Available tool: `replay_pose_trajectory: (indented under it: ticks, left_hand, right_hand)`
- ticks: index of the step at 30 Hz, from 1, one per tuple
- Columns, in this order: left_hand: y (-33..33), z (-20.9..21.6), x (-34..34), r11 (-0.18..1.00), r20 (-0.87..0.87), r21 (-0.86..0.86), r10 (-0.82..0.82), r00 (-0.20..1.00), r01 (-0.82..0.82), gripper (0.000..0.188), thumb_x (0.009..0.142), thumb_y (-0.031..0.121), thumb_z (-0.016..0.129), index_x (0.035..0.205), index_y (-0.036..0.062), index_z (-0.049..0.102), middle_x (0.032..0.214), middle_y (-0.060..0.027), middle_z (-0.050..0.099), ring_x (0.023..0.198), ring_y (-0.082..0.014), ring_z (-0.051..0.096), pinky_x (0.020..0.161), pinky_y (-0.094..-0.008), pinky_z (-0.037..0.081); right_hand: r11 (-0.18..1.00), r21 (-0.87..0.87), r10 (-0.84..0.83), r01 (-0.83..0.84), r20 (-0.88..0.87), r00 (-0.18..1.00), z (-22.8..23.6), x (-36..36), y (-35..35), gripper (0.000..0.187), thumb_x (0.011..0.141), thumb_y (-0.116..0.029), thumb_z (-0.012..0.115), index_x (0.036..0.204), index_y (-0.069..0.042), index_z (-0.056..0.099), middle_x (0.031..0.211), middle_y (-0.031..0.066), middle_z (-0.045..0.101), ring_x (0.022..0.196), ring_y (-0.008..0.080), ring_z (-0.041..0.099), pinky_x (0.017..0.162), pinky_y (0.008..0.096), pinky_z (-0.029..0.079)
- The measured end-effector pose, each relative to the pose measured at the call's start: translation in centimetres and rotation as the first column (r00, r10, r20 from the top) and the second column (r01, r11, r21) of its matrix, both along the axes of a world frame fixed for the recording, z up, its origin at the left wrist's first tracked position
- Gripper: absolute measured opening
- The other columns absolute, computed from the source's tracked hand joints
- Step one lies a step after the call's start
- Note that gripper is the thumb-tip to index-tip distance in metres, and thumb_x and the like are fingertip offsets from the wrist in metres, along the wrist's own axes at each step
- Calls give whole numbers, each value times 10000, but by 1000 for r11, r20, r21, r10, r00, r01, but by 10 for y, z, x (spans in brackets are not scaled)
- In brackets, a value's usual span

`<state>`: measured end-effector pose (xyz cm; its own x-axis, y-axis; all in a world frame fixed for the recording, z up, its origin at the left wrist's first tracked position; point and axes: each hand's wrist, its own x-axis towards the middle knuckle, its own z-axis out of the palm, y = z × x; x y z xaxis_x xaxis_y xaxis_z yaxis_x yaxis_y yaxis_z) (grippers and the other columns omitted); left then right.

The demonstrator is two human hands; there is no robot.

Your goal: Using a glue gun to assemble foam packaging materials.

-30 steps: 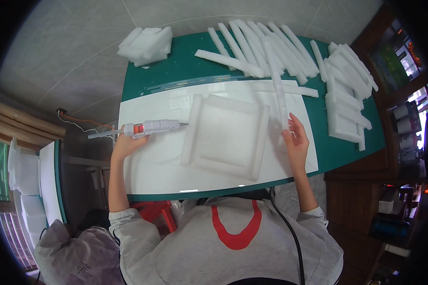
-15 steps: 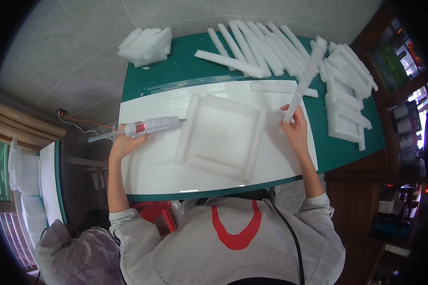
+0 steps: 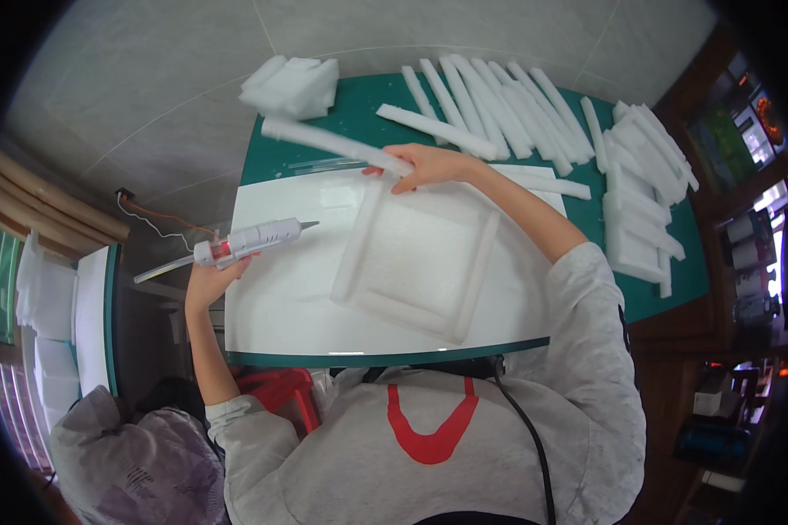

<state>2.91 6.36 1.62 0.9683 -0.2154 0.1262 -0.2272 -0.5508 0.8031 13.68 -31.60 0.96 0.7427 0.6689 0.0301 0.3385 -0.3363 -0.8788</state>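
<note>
My left hand (image 3: 216, 278) is closed round a white hot glue gun (image 3: 258, 239), a glue stick poking out behind it. Its nozzle points right, short of a square foam tray (image 3: 423, 255) with raised strip walls on the white board. Over the tray's far edge, my right hand (image 3: 423, 166) grips a white foam strip (image 3: 324, 143) by its right end. The strip slants out to the far left, above the table. Part of the tray's far wall is hidden behind my right hand.
Several loose foam strips (image 3: 499, 109) lie at the back of the green table (image 3: 578, 210). Stacked foam pieces (image 3: 635, 232) stand at the right, and a foam stack (image 3: 291, 87) at the back left. Clear glue sticks (image 3: 324, 165) lie behind the white board (image 3: 280, 311). A cord (image 3: 153, 229) trails from the wall.
My right hand has swung left across the tray's far side with the foam strip, which now points left. My left hand and the glue gun have drawn back slightly left, away from the tray.
</note>
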Motion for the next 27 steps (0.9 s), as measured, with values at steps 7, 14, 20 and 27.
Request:
replay_pose_trajectory:
  ticks: [7,14,20,27]
  left_hand:
    - [18,10,-23,995,-9,18,94,996,-93,228,724,179,661,896,29,641,662,18,575,550,-54,489,518,-216,402]
    - [21,3,-25,993,6,23,114,993,-114,228,733,184,657,894,25,636,651,13,570,537,-58,490,516,-222,403]
    - [-6,14,-29,973,28,-160,173,985,-166,211,754,165,631,920,37,653,660,18,566,549,-56,486,511,-213,393]
    - [-23,6,-36,982,18,-21,187,982,-187,204,763,157,611,920,36,659,659,11,570,574,-45,493,515,-212,389]
  right_hand:
    - [982,-186,51,-31,102,994,0,12,-5,276,693,-104,678,950,-100,576,975,34,569,917,143,504,813,266,385]
    - [970,-172,-156,173,108,982,-13,-15,-50,331,661,-130,714,957,-87,574,890,35,566,862,148,514,806,266,391]
    - [798,122,-603,590,161,781,-44,-39,-52,368,636,-120,749,937,-49,550,862,56,560,730,142,537,674,255,441]
    - [608,172,-771,775,-103,628,-34,-85,-16,477,628,-160,763,990,3,498,791,95,575,570,133,546,466,247,429]
